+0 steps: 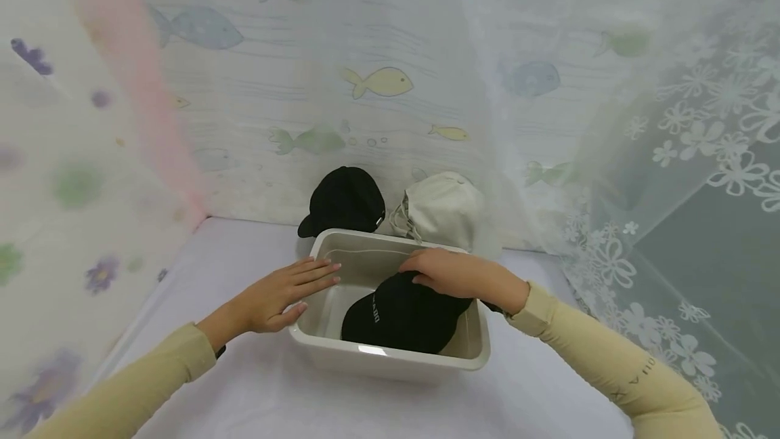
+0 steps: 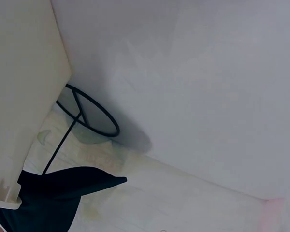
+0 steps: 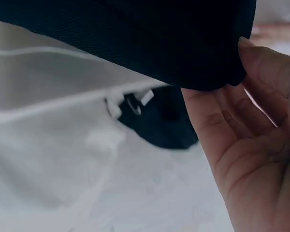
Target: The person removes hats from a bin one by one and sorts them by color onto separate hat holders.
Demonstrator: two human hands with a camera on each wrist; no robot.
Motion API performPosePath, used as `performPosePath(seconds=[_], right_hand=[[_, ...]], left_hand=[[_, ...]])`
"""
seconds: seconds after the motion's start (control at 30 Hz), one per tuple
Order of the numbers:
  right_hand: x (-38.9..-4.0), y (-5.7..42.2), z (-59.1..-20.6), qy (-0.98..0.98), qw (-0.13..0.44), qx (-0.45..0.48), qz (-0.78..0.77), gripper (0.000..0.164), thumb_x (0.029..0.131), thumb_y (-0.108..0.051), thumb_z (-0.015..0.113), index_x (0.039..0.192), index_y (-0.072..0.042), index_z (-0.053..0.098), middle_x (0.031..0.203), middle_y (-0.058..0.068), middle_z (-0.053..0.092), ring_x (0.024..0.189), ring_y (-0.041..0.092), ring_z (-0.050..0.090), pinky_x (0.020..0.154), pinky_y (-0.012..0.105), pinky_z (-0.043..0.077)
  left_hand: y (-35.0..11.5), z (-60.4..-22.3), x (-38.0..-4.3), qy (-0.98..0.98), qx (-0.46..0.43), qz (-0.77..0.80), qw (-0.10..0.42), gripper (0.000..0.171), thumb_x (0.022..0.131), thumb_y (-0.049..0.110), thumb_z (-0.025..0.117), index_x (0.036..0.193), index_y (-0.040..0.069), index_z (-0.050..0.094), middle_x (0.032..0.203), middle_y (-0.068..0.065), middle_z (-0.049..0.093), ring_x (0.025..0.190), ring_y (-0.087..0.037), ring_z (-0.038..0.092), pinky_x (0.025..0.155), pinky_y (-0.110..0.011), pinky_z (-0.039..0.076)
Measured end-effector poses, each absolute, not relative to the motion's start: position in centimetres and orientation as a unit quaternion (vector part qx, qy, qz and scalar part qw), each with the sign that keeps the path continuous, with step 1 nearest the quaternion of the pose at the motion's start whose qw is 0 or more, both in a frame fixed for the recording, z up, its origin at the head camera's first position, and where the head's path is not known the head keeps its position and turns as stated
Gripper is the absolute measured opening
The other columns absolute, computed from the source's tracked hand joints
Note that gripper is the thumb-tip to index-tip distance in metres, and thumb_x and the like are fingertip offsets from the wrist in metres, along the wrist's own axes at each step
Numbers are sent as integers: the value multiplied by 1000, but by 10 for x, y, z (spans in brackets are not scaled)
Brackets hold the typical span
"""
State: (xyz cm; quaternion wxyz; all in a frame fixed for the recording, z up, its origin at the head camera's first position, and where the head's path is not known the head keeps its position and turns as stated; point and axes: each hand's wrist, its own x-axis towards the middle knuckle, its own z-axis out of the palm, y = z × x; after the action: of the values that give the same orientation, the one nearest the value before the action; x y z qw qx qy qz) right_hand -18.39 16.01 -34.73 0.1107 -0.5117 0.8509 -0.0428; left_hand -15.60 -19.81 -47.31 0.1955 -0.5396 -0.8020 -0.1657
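A black cap with pale lettering lies inside a light grey plastic bin, tilted against its right side. At the cap's upper edge, my right hand pinches the fabric. Seen from the right wrist, the thumb and fingers grip the edge of the dark cap. My left hand rests with straight fingers over the bin's left rim and holds nothing. In the left wrist view the bin's outer wall fills the left side, and that hand is almost wholly hidden.
Behind the bin are a second black cap and an off-white cap with strings. A thin black wire stand with a ring base rises under the second cap. Fish-printed curtain closes the back, with sheer flowered netting at right.
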Motion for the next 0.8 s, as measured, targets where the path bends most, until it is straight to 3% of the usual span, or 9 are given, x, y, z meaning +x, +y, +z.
performPosePath(seconds=[0.27, 0.63, 0.8], right_hand=[[-188, 167, -319, 854, 96, -505, -84, 31, 100, -3, 62, 131, 2, 64, 126, 13, 69, 118, 26, 65, 101, 38, 54], [-192, 180, -282, 857, 31, -502, -109, 24, 97, -4, 67, 120, 2, 70, 112, 10, 73, 102, 22, 69, 89, 36, 58], [-197, 185, -261, 864, 0, -485, -134, 25, 95, -3, 69, 120, 2, 72, 113, 12, 74, 104, 25, 71, 91, 38, 59]], left_hand=[[-197, -476, -156, -797, -539, -173, 209, 55, 108, 30, 26, 147, 0, 51, 157, -16, 45, 139, -43, 46, 128, -43, 18], [-198, -476, -155, -800, -535, -179, 206, 52, 104, 24, 34, 149, 2, 50, 157, -12, 45, 142, -40, 44, 128, -41, 17], [-199, -477, -156, -792, -542, -186, 210, 53, 97, 13, 43, 148, -1, 50, 155, -16, 47, 147, -35, 39, 127, -44, 20]])
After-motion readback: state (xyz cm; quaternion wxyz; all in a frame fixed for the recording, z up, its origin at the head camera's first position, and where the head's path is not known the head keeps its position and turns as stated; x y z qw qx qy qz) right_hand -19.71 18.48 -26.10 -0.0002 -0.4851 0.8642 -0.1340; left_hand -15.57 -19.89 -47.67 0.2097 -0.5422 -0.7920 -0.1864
